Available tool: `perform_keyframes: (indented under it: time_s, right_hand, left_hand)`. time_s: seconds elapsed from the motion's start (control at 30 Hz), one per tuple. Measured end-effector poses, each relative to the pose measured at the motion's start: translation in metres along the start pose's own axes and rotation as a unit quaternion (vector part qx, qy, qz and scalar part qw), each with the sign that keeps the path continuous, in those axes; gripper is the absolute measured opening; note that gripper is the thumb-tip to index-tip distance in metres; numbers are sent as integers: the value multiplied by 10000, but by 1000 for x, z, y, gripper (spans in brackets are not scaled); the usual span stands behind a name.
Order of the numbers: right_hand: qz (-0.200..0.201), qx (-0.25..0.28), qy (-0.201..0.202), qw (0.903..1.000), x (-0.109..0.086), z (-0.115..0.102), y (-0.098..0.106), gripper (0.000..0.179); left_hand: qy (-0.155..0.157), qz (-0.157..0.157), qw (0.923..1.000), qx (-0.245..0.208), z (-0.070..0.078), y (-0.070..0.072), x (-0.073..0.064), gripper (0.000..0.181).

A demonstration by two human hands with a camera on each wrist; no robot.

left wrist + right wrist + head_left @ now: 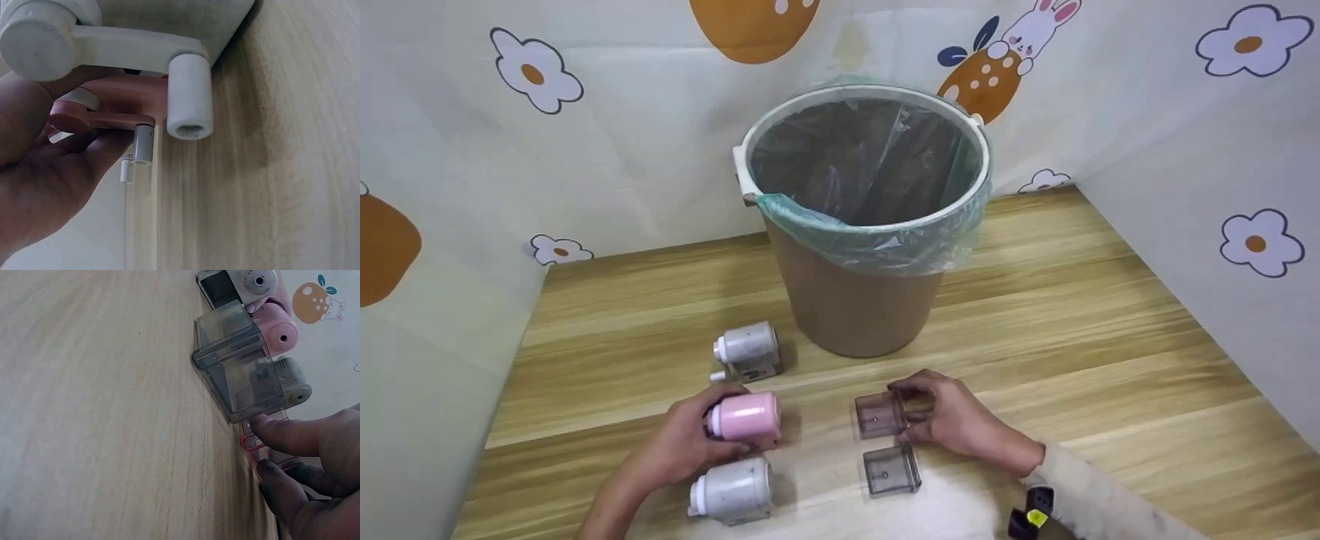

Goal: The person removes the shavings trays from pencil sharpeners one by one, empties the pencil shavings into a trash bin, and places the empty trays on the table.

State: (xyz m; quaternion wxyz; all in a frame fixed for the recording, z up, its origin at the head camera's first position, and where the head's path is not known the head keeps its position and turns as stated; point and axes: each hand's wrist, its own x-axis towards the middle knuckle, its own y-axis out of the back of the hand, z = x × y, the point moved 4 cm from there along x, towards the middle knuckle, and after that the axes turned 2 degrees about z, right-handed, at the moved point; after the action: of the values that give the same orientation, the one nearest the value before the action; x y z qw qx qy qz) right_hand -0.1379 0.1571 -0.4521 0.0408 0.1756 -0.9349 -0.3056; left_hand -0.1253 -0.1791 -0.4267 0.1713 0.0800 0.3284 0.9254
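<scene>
My left hand [690,435] grips a pink crank pencil sharpener [750,417] from its crank side, thumb and fingers around the body. In the left wrist view its pink crank [112,119] shows behind the large white crank [135,48] of a grey sharpener. On the right, my right hand [956,416] pinches a see-through pinkish shavings drawer [877,417] at its right end. The right wrist view shows the thumb and fingertips [270,467] on this drawer's reddish edge. A smoky grey drawer [889,471] lies just nearer, beside it.
One grey sharpener [733,491] stands nearer than the pink one, another grey one [748,343] farther back. Behind them rises a brown bin [859,315] with a white rim and green liner bag. Patterned cloth walls [645,150] border the wooden table [1072,315].
</scene>
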Motion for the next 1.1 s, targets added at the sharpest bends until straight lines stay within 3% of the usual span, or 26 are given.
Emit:
perform_keyframes:
  time_s: [0.4, 0.7, 1.1]
  right_hand:
    - [-45, 56, 119, 9999, -2, 1, 0, 66]
    - [-29, 150, 134, 9998, -3, 1, 1, 64]
    - [-76, 297, 86, 9995, -5, 0, 0, 66]
  left_hand:
    - [169, -74, 9997, 144, 4, 0, -1, 60]
    - [0, 122, 9995, 276, 5, 0, -2, 59]
    - [95, 85, 9998, 122, 1, -1, -2, 57]
